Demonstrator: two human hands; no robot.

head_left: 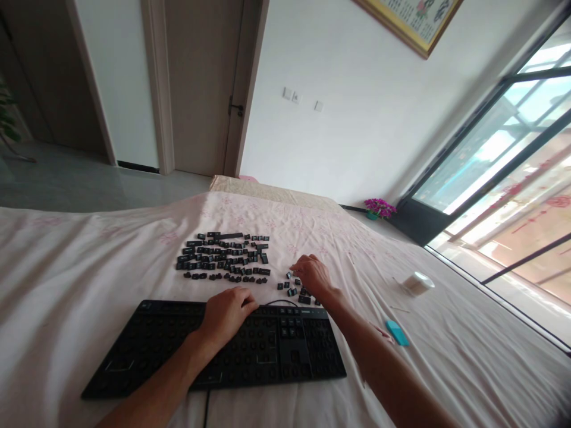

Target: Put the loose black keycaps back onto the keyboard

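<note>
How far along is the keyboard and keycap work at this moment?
Done: the keyboard looks almost wholly bare of caps, which lie in rows on the sheet. In hand: the left hand rests on the keyboard's top edge; the right hand fingers a small cluster. Left: every cap is still off the board.

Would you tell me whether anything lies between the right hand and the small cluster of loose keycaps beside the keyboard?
Nothing visible does. The right hand already rests over the small cluster of keycaps on the bedsheet, fingertips at one cap; the left hand rests on the keyboard.
</note>
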